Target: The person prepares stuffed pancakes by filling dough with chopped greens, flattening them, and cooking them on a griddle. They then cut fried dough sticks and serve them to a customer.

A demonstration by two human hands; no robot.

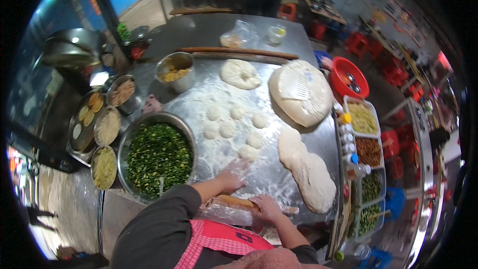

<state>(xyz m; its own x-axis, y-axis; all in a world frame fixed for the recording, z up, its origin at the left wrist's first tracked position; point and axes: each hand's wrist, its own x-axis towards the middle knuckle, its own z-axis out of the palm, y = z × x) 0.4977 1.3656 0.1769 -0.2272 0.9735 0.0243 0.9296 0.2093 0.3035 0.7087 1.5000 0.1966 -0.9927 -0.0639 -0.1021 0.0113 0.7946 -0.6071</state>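
Note:
On a floured steel worktop, my left hand lies with fingers spread at the near edge of a dough round; whether it touches the round is unclear. My right hand is closed on a wooden rolling pin by the worktop's front edge. Several more dough rounds lie beyond. To their right is a long dough piece, and behind it a big dough mass under plastic film. A thick dough ring sits at the back. Chopped greens fill a steel basin at left.
Bowls of fillings, including a shredded one, crowd the far left. A steel pot stands at back left, before a long wooden rod. Bottles, food tubs and a red basin line the right side.

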